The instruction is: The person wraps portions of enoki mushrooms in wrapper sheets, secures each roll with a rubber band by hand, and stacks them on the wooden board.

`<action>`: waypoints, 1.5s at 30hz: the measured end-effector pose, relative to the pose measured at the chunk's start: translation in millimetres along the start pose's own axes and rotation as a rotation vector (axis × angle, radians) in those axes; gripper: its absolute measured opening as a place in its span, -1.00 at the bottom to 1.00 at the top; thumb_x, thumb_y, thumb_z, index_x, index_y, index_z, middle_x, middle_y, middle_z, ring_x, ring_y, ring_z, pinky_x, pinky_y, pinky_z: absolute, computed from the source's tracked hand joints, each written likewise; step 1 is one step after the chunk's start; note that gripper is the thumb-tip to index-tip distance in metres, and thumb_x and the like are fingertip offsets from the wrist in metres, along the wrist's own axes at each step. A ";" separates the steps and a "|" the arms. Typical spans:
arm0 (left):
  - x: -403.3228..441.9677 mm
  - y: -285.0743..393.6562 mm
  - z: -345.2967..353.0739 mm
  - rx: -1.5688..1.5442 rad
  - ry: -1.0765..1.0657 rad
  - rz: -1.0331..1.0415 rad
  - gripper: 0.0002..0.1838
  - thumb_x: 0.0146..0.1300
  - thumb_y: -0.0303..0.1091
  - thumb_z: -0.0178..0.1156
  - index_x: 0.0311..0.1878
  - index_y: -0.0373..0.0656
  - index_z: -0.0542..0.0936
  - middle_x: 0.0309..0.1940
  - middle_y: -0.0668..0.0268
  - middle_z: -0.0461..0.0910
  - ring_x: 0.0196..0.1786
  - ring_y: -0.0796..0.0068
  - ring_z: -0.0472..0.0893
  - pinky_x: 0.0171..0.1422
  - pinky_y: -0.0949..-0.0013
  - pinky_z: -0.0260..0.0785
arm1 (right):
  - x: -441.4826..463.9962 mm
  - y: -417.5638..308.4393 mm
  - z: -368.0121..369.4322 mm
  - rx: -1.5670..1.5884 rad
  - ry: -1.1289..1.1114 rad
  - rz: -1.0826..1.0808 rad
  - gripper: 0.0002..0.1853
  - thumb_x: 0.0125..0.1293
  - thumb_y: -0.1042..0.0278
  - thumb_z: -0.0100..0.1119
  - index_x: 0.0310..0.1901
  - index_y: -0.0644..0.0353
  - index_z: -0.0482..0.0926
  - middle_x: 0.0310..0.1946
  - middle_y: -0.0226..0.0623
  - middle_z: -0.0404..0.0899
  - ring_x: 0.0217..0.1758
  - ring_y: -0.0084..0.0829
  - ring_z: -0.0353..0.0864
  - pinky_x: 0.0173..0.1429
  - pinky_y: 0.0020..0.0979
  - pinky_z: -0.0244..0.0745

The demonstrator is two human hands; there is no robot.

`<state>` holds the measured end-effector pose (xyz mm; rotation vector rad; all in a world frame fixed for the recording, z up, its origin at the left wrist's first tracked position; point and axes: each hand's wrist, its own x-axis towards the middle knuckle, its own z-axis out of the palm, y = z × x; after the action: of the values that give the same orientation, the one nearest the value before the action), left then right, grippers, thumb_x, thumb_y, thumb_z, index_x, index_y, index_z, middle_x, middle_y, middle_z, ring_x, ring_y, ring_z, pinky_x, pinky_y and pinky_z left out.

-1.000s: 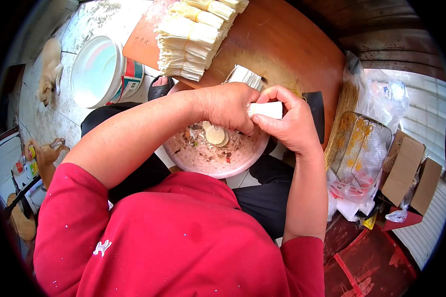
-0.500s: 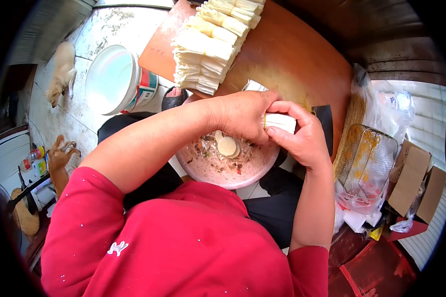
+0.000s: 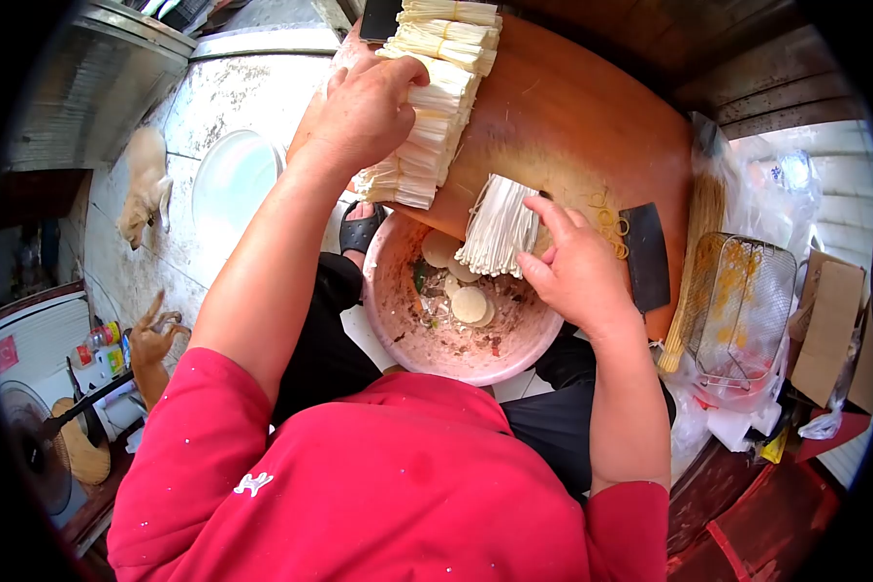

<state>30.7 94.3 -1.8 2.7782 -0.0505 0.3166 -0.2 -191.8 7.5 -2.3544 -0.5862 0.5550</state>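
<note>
White stalk bundle [image 3: 500, 228]: likely light, limp, easily bruised; I'd grip mid-length. Right hand [image 3: 582, 270]: fingers spread beside it. Left hand [image 3: 359, 109] over stacked bundles [image 3: 451, 109]; pinch: can't tell.

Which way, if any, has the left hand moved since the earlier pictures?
Yes. Judged against the table, the left hand has moved up and left in view, from beside the right hand to the stacked bundles.
</note>
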 end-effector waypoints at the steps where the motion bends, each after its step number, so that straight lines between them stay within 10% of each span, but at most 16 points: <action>1: -0.3 -0.8 2.6 0.002 -0.002 0.004 -0.65 -0.01 -0.54 0.08 -0.09 -0.08 0.55 -0.12 0.15 0.61 0.10 0.08 0.53 0.23 0.11 0.31 | 0.3 0.6 1.7 -0.085 -0.042 -0.028 -0.45 0.14 0.30 0.27 0.21 0.11 0.42 0.01 -0.01 0.53 -0.10 -0.04 0.62 0.04 -0.15 0.52; 7: 0.3 16.4 -0.3 0.141 0.300 0.104 -0.64 0.02 -0.62 0.06 -0.11 -0.06 0.60 -0.11 0.21 0.63 0.11 0.15 0.55 0.23 0.17 0.34 | -2.5 2.2 0.7 -0.113 -0.098 0.015 -0.50 0.12 0.30 0.28 0.14 0.15 0.48 0.00 0.00 0.54 0.00 0.02 0.58 0.10 -0.11 0.50; 11: -17.4 55.8 5.9 -0.595 -0.045 -0.052 -0.80 0.17 -0.59 0.10 -0.18 -0.14 0.63 -0.29 0.26 0.67 -0.21 0.43 0.66 -0.06 0.46 0.47 | 4.1 13.1 6.1 -0.202 -0.015 0.011 -0.55 0.10 0.30 0.28 0.06 0.20 0.54 -0.05 0.01 0.57 -0.01 0.01 0.59 0.09 -0.11 0.50; 15: -46.7 75.8 33.7 -0.198 -0.517 0.119 -0.76 0.15 -0.37 0.12 -0.10 -0.06 0.64 -0.19 0.20 0.66 -0.16 0.11 0.65 -0.04 0.16 0.51 | 20.9 32.2 20.8 -0.167 -0.018 0.231 -0.56 0.09 0.18 0.26 0.00 0.21 0.59 -0.13 0.01 0.63 -0.02 -0.05 0.61 0.09 -0.16 0.50; 21: -50.7 73.4 39.3 -0.119 -0.828 0.135 -0.65 0.12 -0.38 0.10 0.02 0.00 0.60 -0.14 0.13 0.63 -0.08 0.13 0.65 0.02 0.11 0.49 | 32.9 50.2 46.6 -0.016 -0.078 0.438 -0.55 0.07 0.08 0.23 -0.06 0.20 0.61 -0.21 -0.07 0.68 -0.06 -0.13 0.65 0.08 -0.21 0.51; 45: -49.5 64.5 31.1 -0.087 -0.958 0.139 -0.52 0.07 -0.42 0.14 0.14 0.05 0.54 -0.09 0.05 0.61 0.00 0.08 0.62 0.12 0.15 0.46 | 43.7 38.2 74.9 0.114 -0.151 0.439 -0.57 0.00 0.08 0.27 -0.21 0.31 0.68 -0.30 0.04 0.68 -0.18 -0.12 0.70 -0.04 -0.24 0.54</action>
<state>-15.7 22.9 -20.0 2.5714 -0.4669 -0.9653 6.3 -159.0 -81.1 -2.3499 -0.0906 0.9417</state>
